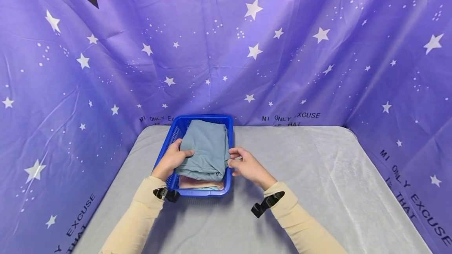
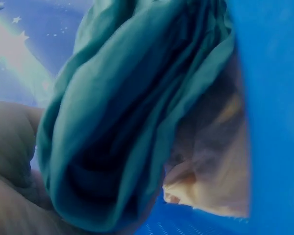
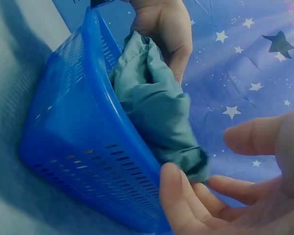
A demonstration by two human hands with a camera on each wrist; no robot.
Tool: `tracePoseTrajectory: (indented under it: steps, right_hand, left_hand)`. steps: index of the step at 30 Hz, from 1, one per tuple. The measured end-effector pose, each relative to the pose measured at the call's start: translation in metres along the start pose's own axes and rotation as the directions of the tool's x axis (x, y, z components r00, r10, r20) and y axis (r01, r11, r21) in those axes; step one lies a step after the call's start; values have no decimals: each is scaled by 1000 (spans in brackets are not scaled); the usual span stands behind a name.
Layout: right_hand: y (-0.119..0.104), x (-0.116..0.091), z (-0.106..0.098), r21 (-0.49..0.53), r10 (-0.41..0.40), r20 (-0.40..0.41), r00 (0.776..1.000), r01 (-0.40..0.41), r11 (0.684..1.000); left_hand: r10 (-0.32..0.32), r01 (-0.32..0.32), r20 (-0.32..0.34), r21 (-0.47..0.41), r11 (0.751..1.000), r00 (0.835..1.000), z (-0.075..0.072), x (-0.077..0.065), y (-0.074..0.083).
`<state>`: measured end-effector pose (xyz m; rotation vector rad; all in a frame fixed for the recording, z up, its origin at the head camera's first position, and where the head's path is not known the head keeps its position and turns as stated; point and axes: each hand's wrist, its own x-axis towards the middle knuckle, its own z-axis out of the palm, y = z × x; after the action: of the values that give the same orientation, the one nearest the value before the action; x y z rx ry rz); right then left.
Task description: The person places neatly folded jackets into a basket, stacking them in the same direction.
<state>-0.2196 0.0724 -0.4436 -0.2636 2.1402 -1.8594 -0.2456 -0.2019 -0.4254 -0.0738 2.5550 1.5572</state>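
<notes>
A folded blue-grey garment [image 1: 205, 148] lies in the upper part of a blue plastic basket [image 1: 228, 185]. My left hand [image 1: 173, 158] grips its left side, thumb on top and the other fingers hidden beneath. In the left wrist view the garment [image 2: 112, 112] shows its folded layers end-on, tilted above a pinkish cloth [image 2: 210, 161]. At the garment's right edge, by the basket rim, is my right hand [image 1: 248, 167]. The right wrist view shows that hand's fingertips [image 3: 172, 181] at the garment's corner, with the thumb held apart from it.
Folded pink cloth [image 1: 199, 183] with a light blue edge lies low in the basket. The basket stands on a grey cloth-covered table [image 1: 318, 191], towards its back left. A purple star-printed curtain [image 1: 212, 50] encloses the back and both sides.
</notes>
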Motion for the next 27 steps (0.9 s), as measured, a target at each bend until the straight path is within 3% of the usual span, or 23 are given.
tracePoseTrajectory:
  steps: [3,7,12,18,24,27]
  right_hand:
    - [-1,-2,2,-76,-29,-7,1000,28,997]
    - [-3,-4,3,-173,-61,-10,998,59,983]
    - [-5,-3,7,-337,-161,-18,987,146,930]
    - [-4,-1,13,-582,-278,30,960,243,776]
    - [2,-2,19,-746,-279,153,948,296,597]
    - [5,-2,23,-787,-282,184,941,313,532]
  left_hand:
    - [0,-1,9,96,995,1000,-1,3,-2]
    - [-3,-3,24,246,969,1000,-2,1,2]
    - [2,-20,50,368,930,999,-3,0,7]
    - [10,-54,99,456,888,995,-5,3,11]
    - [-11,-74,155,537,840,988,-8,8,11]
    - [-25,-81,173,577,813,985,-9,10,12]
